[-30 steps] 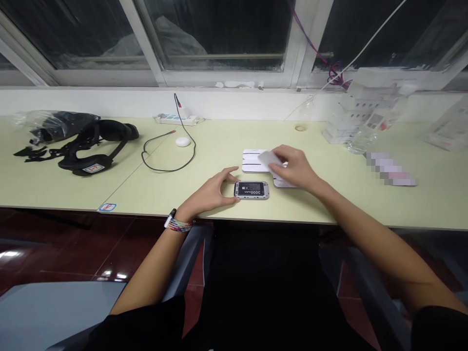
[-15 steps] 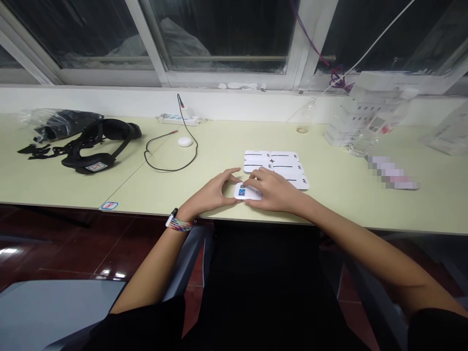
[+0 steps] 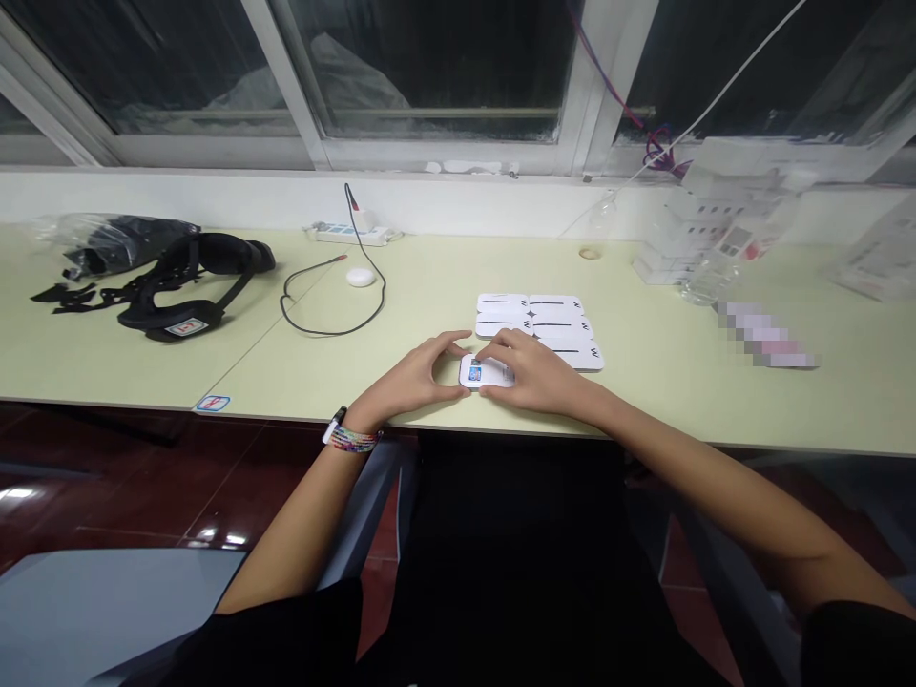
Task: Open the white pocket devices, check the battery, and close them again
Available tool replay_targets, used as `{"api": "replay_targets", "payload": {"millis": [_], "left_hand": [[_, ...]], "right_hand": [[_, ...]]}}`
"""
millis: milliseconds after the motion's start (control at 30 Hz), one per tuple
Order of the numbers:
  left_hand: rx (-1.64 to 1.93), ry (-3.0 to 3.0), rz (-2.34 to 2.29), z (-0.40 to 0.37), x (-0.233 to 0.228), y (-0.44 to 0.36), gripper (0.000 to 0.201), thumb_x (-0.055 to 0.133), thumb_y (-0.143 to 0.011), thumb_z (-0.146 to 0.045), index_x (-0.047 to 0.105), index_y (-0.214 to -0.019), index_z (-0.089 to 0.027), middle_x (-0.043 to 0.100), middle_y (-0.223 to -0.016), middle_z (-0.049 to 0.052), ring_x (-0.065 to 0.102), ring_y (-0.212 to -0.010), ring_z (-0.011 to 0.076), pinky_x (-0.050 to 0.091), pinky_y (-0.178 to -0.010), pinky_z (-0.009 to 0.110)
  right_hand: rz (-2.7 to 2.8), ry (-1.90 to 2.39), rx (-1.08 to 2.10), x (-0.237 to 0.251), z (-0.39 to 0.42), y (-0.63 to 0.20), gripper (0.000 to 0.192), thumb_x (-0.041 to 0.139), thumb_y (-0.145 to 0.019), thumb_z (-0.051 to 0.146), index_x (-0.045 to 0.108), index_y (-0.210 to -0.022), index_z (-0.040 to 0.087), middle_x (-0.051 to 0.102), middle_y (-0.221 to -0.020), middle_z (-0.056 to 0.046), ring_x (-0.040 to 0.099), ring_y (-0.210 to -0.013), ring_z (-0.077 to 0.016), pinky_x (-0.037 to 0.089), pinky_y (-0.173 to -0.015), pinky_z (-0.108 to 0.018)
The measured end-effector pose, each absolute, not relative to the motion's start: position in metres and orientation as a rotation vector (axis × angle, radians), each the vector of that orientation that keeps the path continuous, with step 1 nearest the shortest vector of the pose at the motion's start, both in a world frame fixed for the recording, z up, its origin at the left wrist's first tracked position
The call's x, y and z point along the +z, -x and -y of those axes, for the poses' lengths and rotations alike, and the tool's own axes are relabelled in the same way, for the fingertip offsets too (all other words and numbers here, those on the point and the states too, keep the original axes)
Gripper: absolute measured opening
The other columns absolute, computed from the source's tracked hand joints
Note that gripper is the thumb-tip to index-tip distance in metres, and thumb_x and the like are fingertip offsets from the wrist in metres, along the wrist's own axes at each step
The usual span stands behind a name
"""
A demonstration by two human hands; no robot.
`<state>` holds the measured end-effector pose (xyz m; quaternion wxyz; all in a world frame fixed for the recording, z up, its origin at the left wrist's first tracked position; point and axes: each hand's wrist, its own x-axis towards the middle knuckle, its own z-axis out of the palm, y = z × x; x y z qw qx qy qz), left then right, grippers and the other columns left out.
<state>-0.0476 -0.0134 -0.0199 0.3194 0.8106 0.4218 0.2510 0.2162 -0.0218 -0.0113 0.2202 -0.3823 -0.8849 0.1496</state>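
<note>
A small flat white device point(image 3: 496, 371) with rounded corners and a blue sticker lies at the front of the table, between both hands. My left hand point(image 3: 415, 375) curves around its left end, thumb at the near edge and a finger at the far edge. From the right, my right hand point(image 3: 538, 374) grips it, thumb along the near side and fingers bent over the far side and top. Just behind are several white rounded pieces point(image 3: 562, 305) set close together in rows, each marked with a black line and a letter like W. My right hand hides part of them.
A black headset point(image 3: 182, 320) and a plastic bag point(image 3: 129, 243) lie at left. A black cable point(image 3: 333, 333) loops around a white oval object point(image 3: 360, 277) before a power strip point(image 3: 350, 234). White boxes point(image 3: 705, 215) and a clear bottle point(image 3: 716, 272) stand at right.
The right index finger has shifted slightly off the sticker, showing more of it. Otherwise both hands and the device stay in place; the view shifts a little.
</note>
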Motion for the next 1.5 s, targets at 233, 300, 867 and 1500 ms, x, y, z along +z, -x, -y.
{"api": "replay_targets", "payload": {"millis": [233,300,867,1500], "left_hand": [[0.672,-2.158,-1.079,0.013,-0.020,0.047,0.083,0.086,-0.090,-0.041,0.049,-0.163,-0.032,0.071,-0.147,0.009,0.061,-0.146,0.0328,0.044,-0.128,0.055],[0.679,-2.176,-1.052,0.013,-0.021,0.048,0.081,0.085,-0.091,-0.040,0.049,-0.163,-0.033,0.067,-0.154,0.009,0.060,-0.148,0.0321,0.044,-0.129,0.054],[0.693,-2.499,-1.066,0.023,-0.014,0.039,0.031,0.066,-0.095,-0.026,0.068,-0.126,-0.024,0.070,-0.125,0.008,0.066,-0.125,0.0311,0.056,-0.110,0.051],[0.864,-2.378,-0.903,0.028,-0.019,0.036,0.044,0.056,-0.111,-0.026,0.073,-0.149,-0.038,0.074,-0.150,-0.004,0.072,-0.141,0.0264,0.057,-0.125,0.055]], "right_hand": [[2.395,1.044,0.565,-0.015,0.020,-0.216,0.034,0.079,-0.097,0.036,0.073,-0.129,0.026,0.063,-0.128,-0.011,0.065,-0.118,-0.0297,0.055,-0.103,-0.046],[2.429,1.006,0.480,-0.016,0.019,-0.216,0.034,0.078,-0.098,0.035,0.073,-0.130,0.025,0.064,-0.126,-0.012,0.064,-0.118,-0.0306,0.055,-0.102,-0.047],[2.622,0.851,-0.144,-0.018,0.024,-0.249,0.037,0.060,-0.092,0.012,0.069,-0.128,0.012,0.076,-0.113,-0.017,0.068,-0.089,-0.0271,0.049,-0.065,-0.036],[2.418,0.768,0.442,-0.023,0.022,-0.268,0.058,0.057,-0.110,0.024,0.055,-0.166,0.038,0.074,-0.149,-0.006,0.070,-0.137,-0.0292,0.061,-0.112,-0.055]]}}
